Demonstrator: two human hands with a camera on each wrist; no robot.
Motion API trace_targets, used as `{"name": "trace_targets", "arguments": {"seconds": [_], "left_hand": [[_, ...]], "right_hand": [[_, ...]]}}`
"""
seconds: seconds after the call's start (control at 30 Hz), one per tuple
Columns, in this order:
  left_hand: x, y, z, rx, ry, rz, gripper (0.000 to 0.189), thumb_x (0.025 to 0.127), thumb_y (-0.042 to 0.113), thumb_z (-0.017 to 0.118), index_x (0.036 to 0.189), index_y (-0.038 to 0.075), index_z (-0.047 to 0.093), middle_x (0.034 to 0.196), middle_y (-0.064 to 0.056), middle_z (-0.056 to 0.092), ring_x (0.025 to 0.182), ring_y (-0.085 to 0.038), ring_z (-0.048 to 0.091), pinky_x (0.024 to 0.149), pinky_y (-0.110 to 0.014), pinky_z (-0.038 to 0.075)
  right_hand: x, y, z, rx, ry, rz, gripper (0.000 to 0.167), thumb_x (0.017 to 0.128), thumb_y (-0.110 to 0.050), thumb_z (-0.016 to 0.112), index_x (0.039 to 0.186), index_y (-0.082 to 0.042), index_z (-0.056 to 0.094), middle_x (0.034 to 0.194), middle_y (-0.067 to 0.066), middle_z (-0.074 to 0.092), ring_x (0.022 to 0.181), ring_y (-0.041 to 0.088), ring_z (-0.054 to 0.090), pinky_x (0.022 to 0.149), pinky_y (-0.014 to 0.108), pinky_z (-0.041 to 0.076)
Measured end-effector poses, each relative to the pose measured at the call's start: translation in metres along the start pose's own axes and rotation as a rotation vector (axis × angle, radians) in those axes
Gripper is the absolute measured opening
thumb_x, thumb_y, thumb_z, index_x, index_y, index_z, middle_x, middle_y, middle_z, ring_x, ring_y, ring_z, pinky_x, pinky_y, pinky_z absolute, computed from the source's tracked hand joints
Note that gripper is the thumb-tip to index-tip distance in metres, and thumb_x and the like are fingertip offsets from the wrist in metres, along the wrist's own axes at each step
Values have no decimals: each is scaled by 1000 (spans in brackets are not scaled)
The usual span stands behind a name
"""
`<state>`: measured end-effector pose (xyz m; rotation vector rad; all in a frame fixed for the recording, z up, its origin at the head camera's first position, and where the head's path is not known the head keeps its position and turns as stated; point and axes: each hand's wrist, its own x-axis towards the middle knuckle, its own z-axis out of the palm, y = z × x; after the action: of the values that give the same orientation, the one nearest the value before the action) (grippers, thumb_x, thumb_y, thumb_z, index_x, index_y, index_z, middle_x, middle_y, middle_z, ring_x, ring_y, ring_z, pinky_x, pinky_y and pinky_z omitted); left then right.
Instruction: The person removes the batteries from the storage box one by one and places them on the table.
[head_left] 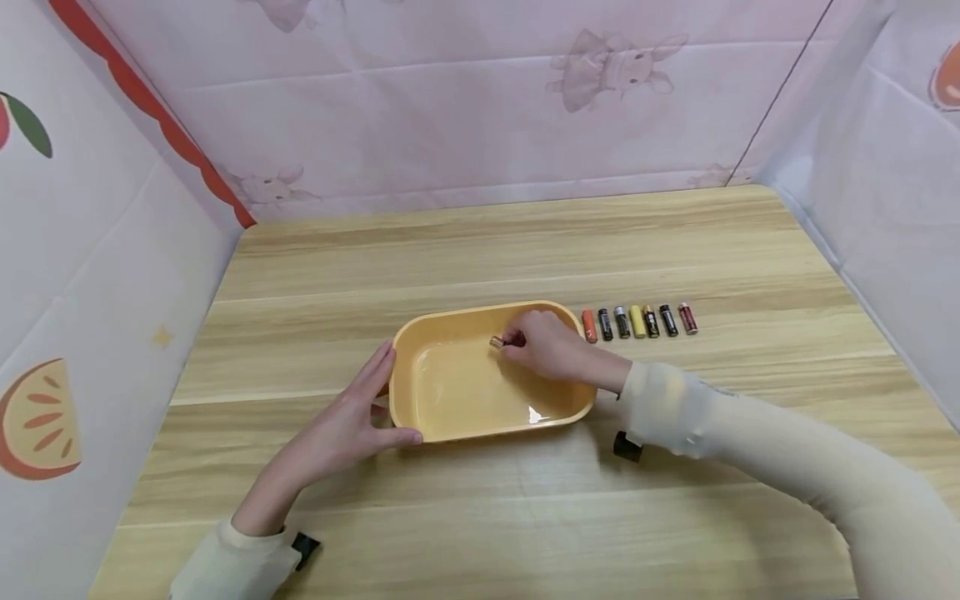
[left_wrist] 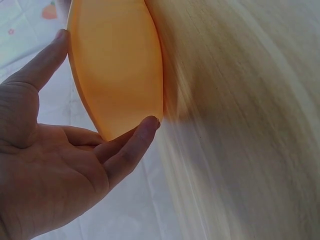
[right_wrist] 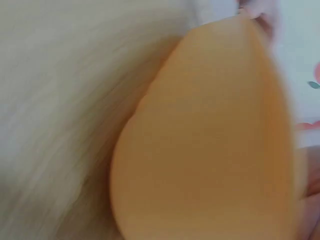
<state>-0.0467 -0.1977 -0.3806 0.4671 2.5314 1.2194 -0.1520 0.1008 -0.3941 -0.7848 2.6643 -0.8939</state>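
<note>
A yellow plastic basin stands on the table. My left hand holds its left end, thumb at the near rim and fingers along the left wall. In the left wrist view the thumb and fingers of that hand span the basin's outer wall. Inside the basin, toward its right side, my right hand pinches a battery with a copper-coloured end; the fingers hide the rest of it. The right wrist view is blurred and mostly shows the basin's outside.
Several batteries stretch in a row just right of the basin, from an orange one past a yellow one to a dark red one. All lie on the wood-patterned table. Printed cloth walls enclose its back and sides.
</note>
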Motion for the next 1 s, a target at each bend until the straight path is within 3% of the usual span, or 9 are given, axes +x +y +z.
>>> {"name": "trace_targets", "arguments": {"seconds": [0.1, 0.23, 0.33, 0.43, 0.53, 0.8, 1.0], "left_hand": [[0, 1, 0, 2, 0, 11, 118, 83, 26, 90, 165, 3, 8, 172, -14, 1, 131, -32, 54, 94, -35, 58], [0, 2, -2, 7, -3, 22, 118, 83, 25, 90, 165, 3, 9, 173, -13, 1, 131, -31, 54, 92, -37, 59], [0, 3, -3, 12, -6, 16, 118, 82, 24, 90, 166, 4, 9, 173, -12, 2, 131, -31, 53, 91, -37, 59], [0, 3, -3, 14, -10, 13, 119, 82, 24, 91, 166, 5, 9, 173, -12, 2, 131, -31, 53, 91, -36, 59], [0, 2, -4, 14, -14, 13, 119, 81, 24, 91, 166, 6, 9, 173, -11, 3, 130, -31, 54, 91, -36, 59], [2, 1, -6, 16, -23, 19, 120, 80, 18, 92, 166, 6, 9, 173, -11, 2, 131, -32, 52, 92, -39, 58], [2, 0, -6, 7, -31, 10, 120, 80, 17, 92, 166, 6, 9, 173, -10, 2, 130, -32, 53, 92, -40, 58]], "right_hand": [[-6, -4, -9, 175, -37, -50, 7, 97, -12, 73, 96, -5, 74, 80, 3, 71, 66, 12, 61, 61, 27, 54], [-15, -10, -24, 424, -110, -106, 11, 100, -6, 67, 106, 3, 71, 87, 16, 70, 72, 22, 68, 70, 43, 62], [-21, -12, -36, 536, -147, -121, 14, 102, -5, 64, 111, 5, 69, 91, 19, 69, 80, 30, 70, 77, 51, 62], [-27, -13, -48, 603, -166, -122, 16, 103, -4, 63, 115, 4, 69, 95, 16, 69, 86, 39, 69, 80, 48, 62], [-34, -13, -62, 643, -169, -128, 18, 104, -3, 62, 118, 5, 68, 99, 16, 69, 90, 43, 68, 80, 43, 62], [-53, -6, -102, 577, -78, -101, 18, 105, -8, 62, 118, 2, 68, 98, 16, 71, 81, 25, 70, 62, 31, 59], [-71, 1, -132, 607, 38, -69, 20, 103, -3, 62, 119, 9, 66, 104, 13, 72, 80, 22, 71, 74, 34, 63]]}}
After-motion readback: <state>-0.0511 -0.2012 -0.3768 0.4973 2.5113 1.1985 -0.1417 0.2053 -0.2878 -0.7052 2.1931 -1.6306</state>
